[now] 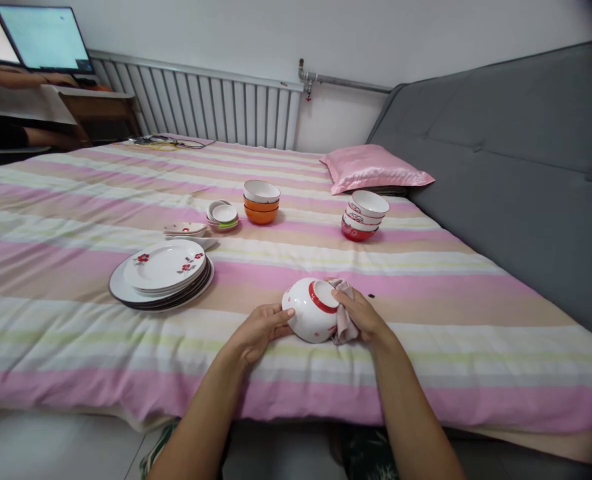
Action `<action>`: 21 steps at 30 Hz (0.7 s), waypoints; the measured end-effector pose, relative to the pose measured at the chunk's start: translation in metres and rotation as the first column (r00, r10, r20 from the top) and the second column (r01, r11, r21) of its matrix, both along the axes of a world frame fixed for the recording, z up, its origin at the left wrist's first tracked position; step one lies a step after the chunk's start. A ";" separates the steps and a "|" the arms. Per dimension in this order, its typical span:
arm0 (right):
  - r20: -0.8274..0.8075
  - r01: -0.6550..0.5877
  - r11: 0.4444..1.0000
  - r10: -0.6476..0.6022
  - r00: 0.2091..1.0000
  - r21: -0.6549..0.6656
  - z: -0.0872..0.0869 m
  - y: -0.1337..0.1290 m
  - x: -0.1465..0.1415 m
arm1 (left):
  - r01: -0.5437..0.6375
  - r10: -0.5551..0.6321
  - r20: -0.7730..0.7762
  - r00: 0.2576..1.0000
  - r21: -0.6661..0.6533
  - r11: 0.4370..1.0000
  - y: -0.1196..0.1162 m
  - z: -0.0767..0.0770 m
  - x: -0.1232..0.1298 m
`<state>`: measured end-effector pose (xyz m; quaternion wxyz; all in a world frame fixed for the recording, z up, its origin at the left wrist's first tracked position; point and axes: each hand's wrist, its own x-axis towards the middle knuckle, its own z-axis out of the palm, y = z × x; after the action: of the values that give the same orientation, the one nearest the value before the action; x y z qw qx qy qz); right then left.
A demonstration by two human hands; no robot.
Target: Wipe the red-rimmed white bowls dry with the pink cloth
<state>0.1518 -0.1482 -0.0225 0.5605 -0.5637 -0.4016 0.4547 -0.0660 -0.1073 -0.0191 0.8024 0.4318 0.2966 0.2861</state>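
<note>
While my left hand (262, 328) grips the near-left side of a white bowl (306, 319), thumb on the outer wall, my right hand (365, 315) pinches a pale pink cloth (346, 321) against its right side. Bowl is tipped over, red-banded foot facing up and right, small red marks on the wall. It's at the near part of the bed, low over the striped bedsheet (451, 373); can't tell if it touches. Right thumb is by the foot; fingers behind the cloth mostly hidden.

Left of my hands, well apart: plate stack (169, 265), red-flowered white plates on top, wider dark-edged ones under. Just behind it, shallow dishes (185, 229), then a cluster of small bowls (225, 213) with a bit of green at the side. Next to those, orange bowls (261, 212) with a white-inside one on top. Farther right, a stack of red-and-white bowls (363, 219), leaning a little, bottom one red. Small black object (371, 295) on the sheet near my right hand, too small to identify.

Behind: pink pillow (376, 167) by the grey headboard (516, 153), radiator (201, 103) along the wall, cables (176, 143) at the bed's far edge. Far left, another person's arm (11, 77) reaches across a desk below a lit monitor (46, 40).
</note>
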 end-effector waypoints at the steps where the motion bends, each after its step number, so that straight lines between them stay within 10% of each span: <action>1: -0.043 -0.021 1.000 0.020 0.999 -0.017 -0.001 0.000 0.001 | -0.014 0.015 0.011 1.000 -0.037 0.999 -0.001 -0.001 0.002; 9: -0.168 -0.038 0.998 0.028 0.985 -0.055 -0.004 0.003 0.000 | -0.135 0.158 0.259 0.953 -0.103 0.986 -0.008 -0.012 0.034; 21: -0.505 0.246 0.967 -0.182 0.844 0.062 -0.002 0.010 0.018 | -0.330 0.307 0.187 0.933 0.109 0.938 -0.006 -0.006 0.024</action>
<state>0.1697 -0.1387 -0.0247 0.7257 -0.4335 -0.2067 0.4926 -0.0423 -0.1135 -0.0251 0.7353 0.4069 0.2739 0.4676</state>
